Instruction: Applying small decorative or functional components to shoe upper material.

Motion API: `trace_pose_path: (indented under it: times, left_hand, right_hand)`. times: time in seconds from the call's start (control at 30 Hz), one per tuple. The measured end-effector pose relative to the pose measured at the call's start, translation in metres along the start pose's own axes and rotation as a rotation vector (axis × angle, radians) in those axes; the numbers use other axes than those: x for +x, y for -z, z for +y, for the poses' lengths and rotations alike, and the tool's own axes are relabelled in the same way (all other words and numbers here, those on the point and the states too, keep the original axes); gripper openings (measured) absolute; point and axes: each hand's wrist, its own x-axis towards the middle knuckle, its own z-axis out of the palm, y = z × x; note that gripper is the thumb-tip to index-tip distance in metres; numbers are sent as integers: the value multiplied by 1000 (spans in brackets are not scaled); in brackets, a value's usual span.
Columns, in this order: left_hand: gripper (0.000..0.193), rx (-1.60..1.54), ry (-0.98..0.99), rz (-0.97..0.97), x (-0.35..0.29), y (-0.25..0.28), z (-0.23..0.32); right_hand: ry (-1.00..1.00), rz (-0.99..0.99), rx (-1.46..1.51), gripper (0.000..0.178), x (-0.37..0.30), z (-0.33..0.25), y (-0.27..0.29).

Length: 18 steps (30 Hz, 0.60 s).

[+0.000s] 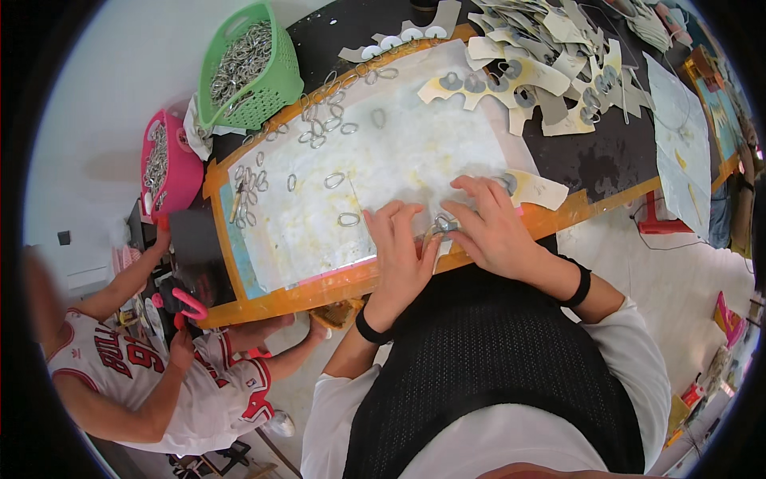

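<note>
At the table's front edge, both my hands are bent over a pale leather-like piece (542,190) with grey tabs. A silver metal ring (444,223) sits at one grey tab between my fingertips. My left hand (401,255) is closed, thumb and fingers pinching the piece's left part. My right hand (503,235) presses thumb and fingertips on it just right of the ring, and the piece's right end shows beyond that hand. My fingers partly hide the tab and the fold. A loose oval ring (349,219) lies just left of my left hand.
More rings (319,128) are scattered over the white sheet (415,144). Behind stand a green basket (275,88) and a pink basket (185,172) filled with rings. Cut pieces (550,64) are heaped at the far right. Another person (152,359) works at the left.
</note>
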Motion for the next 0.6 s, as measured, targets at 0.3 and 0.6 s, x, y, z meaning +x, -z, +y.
trace_pose_path:
  times: [0.3,0.6]
  left_hand:
    - [8,-33,-183,-154,13,13,-2]
    - [10,-1194,106,-412,17,19,5]
  right_hand:
    - [18,-177,173,16,8,10,21]
    - [-17,-455,1176,18,22,17,36]
